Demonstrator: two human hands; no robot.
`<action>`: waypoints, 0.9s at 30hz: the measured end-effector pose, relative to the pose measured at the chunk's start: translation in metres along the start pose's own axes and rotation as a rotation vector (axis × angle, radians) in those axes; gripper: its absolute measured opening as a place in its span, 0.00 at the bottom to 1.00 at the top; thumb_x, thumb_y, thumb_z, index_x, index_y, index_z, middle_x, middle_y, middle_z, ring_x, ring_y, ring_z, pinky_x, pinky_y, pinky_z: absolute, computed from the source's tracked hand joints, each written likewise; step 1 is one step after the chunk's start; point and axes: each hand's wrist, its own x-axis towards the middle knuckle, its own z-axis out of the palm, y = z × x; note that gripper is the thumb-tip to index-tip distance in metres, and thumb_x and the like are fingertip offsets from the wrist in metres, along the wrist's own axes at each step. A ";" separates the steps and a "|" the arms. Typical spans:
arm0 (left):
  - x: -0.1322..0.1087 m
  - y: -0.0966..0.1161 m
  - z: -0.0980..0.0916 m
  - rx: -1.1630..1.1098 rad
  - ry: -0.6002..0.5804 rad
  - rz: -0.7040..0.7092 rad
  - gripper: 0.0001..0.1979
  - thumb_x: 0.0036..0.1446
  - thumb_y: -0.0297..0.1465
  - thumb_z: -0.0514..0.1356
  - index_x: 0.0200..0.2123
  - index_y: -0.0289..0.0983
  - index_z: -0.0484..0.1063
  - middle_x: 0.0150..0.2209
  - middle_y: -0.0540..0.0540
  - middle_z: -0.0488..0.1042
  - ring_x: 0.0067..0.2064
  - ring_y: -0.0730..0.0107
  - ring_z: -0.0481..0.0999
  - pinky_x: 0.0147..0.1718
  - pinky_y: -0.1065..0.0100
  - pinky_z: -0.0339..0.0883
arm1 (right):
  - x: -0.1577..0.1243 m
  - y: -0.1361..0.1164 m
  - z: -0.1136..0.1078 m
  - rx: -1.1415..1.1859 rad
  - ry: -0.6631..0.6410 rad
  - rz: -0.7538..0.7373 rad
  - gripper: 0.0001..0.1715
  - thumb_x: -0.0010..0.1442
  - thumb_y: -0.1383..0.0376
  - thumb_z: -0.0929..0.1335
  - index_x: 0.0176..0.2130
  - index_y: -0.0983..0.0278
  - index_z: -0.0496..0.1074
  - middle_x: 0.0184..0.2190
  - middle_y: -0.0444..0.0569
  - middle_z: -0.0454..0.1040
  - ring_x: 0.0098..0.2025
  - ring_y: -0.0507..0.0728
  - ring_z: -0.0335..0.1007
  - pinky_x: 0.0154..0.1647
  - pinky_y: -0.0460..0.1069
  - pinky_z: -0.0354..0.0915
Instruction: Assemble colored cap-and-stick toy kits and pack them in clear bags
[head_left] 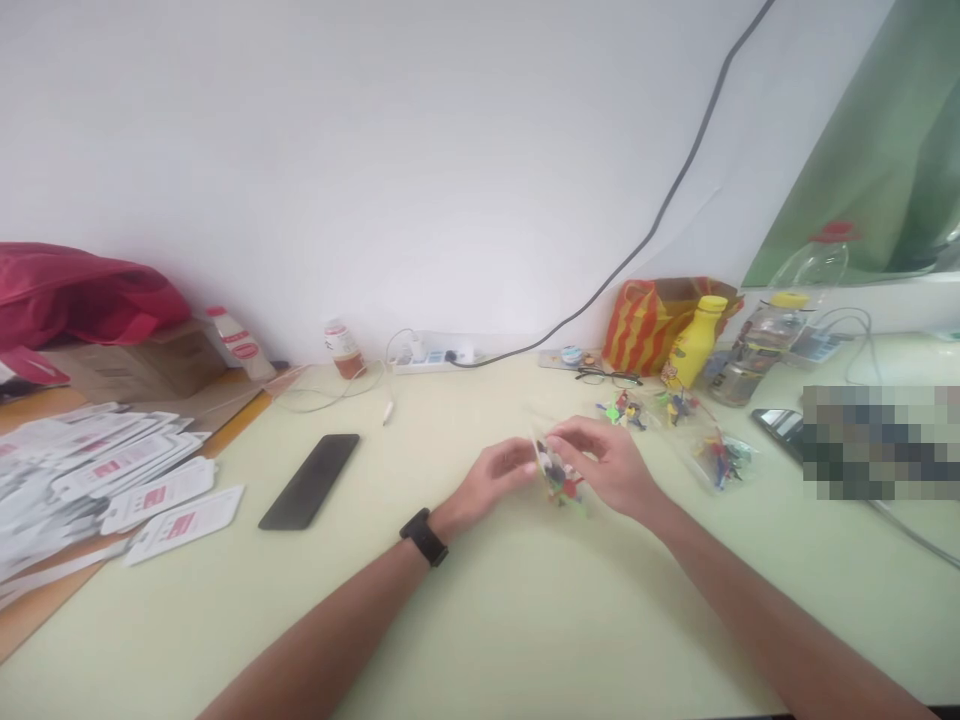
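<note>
My left hand (pixel 496 478), with a black watch (pixel 424 537) on the wrist, grips the left edge of a clear plastic bag (pixel 564 488). Small colourful pieces, green, red, white and dark, show in the bag, too blurred to name. From the other side, my right hand (pixel 611 470) pinches the bag's upper part between thumb and fingers. The bag is held just above the pale green table (pixel 525 620). Right of my right hand lies a similar clear bag (pixel 724 462) of coloured pieces, with a loose-looking cluster of coloured pieces (pixel 624 409) behind.
A black phone (pixel 310 482) lies left of my hands, near piled card holders (pixel 161 495). At the back stand a small bottle (pixel 344 350), a power strip (pixel 433 360), glasses (pixel 609 378), a striped bag (pixel 637 325), a yellow bottle (pixel 694 345) and a clear bottle (pixel 757 355).
</note>
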 end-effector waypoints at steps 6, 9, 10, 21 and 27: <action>0.001 0.009 0.007 0.064 -0.004 -0.079 0.17 0.57 0.42 0.71 0.37 0.34 0.76 0.35 0.46 0.76 0.37 0.68 0.74 0.39 0.66 0.67 | 0.002 0.010 -0.002 0.001 0.203 -0.031 0.16 0.66 0.53 0.71 0.48 0.58 0.67 0.41 0.46 0.74 0.27 0.52 0.74 0.29 0.49 0.72; 0.002 0.008 0.006 -0.020 0.032 -0.081 0.19 0.53 0.40 0.74 0.32 0.34 0.70 0.32 0.49 0.72 0.34 0.71 0.72 0.37 0.68 0.66 | 0.002 0.007 -0.005 -0.134 0.178 -0.142 0.11 0.70 0.55 0.66 0.43 0.59 0.70 0.42 0.49 0.74 0.34 0.55 0.76 0.36 0.51 0.74; 0.002 0.008 0.006 -0.049 0.038 -0.078 0.19 0.52 0.39 0.75 0.32 0.35 0.69 0.32 0.50 0.71 0.34 0.72 0.72 0.37 0.68 0.66 | 0.002 0.007 -0.006 -0.188 0.174 -0.181 0.11 0.71 0.55 0.66 0.43 0.59 0.72 0.44 0.51 0.74 0.38 0.56 0.76 0.39 0.53 0.75; -0.001 0.016 0.010 -0.046 0.012 -0.063 0.20 0.59 0.42 0.70 0.47 0.36 0.75 0.43 0.41 0.78 0.44 0.61 0.78 0.45 0.62 0.70 | 0.001 0.005 -0.009 -0.325 0.010 -0.131 0.15 0.63 0.53 0.73 0.48 0.55 0.80 0.55 0.54 0.67 0.56 0.64 0.70 0.56 0.59 0.72; -0.001 0.022 0.012 0.055 0.073 0.004 0.21 0.71 0.45 0.56 0.38 0.34 0.77 0.36 0.46 0.75 0.39 0.65 0.71 0.41 0.67 0.64 | -0.001 0.005 -0.008 -0.308 -0.048 -0.072 0.16 0.64 0.52 0.73 0.50 0.53 0.81 0.57 0.53 0.62 0.59 0.63 0.66 0.61 0.61 0.70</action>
